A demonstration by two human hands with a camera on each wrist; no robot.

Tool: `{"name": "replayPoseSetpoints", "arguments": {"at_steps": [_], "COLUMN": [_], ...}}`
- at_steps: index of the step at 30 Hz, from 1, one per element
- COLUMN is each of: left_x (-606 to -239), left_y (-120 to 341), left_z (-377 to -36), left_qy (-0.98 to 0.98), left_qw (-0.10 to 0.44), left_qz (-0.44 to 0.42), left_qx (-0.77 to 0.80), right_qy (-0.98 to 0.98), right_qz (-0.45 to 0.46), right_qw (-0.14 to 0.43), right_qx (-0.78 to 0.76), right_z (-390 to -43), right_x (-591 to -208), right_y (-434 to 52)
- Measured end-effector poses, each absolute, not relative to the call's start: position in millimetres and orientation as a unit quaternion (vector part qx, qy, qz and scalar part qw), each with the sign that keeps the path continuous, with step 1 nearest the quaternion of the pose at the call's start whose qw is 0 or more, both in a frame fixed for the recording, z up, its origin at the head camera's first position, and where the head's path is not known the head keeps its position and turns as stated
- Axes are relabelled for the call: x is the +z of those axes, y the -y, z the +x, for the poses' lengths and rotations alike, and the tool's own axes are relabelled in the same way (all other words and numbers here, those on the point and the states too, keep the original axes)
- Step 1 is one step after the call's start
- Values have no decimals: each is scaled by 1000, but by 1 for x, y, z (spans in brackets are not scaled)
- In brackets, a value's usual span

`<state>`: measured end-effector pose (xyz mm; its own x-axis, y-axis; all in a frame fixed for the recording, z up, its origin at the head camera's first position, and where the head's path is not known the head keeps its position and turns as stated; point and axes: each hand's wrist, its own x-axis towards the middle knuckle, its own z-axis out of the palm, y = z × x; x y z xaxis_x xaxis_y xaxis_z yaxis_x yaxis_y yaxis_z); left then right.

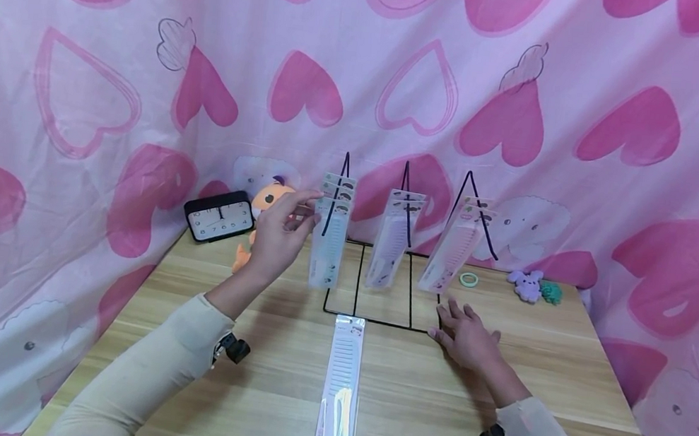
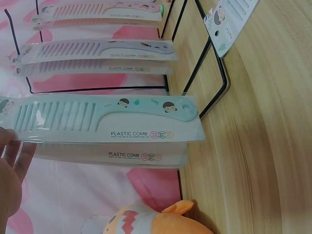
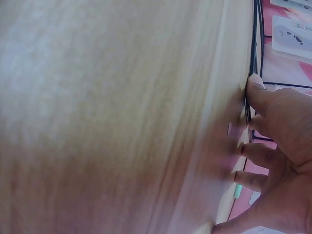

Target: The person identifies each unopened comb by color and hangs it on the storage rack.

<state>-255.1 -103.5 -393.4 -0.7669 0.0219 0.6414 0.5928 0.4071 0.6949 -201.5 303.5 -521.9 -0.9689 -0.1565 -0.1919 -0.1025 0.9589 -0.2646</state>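
Observation:
A black wire rack (image 1: 382,324) stands on the table with packaged plastic combs hanging from its three prongs. On the left prong hang several green combs; my left hand (image 1: 281,228) pinches the front green comb (image 2: 63,117) by its package edge near the top. Purple combs (image 1: 390,243) hang in the middle and pink combs (image 1: 451,246) on the right. My right hand (image 1: 468,335) rests with spread fingers at the rack base's front right corner, its thumb (image 3: 256,90) touching the wire. Another packaged comb (image 1: 343,366) lies flat on the table before the rack.
At the left stand a black alarm clock (image 1: 219,216) and an orange plush toy (image 1: 272,194), partly behind my left hand. Right of the rack lie a pale green ring (image 1: 468,279), a purple figure (image 1: 526,286) and a green figure (image 1: 550,292). A heart-printed curtain (image 1: 392,52) hangs behind.

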Motion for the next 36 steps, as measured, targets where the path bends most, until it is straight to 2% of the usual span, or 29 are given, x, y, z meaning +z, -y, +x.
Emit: {"name": "replayPoseSetpoints", "arguments": {"at_steps": [16,36], "left_x": [-398,-433], "left_y": [111,137], "left_z": [-253,-234], "left_qy": [783,816], "left_qw": [271,208], "left_qz": [-208,-152], "left_qx": [-519,-517], "right_qy": [-984,-985], "right_qz": [-65,-72], "right_qw": [103,100], "right_qx": [-128,-117], "right_z": [-201,-201], "right_x": [-522,-524], "right_y": [-303,-303]}}
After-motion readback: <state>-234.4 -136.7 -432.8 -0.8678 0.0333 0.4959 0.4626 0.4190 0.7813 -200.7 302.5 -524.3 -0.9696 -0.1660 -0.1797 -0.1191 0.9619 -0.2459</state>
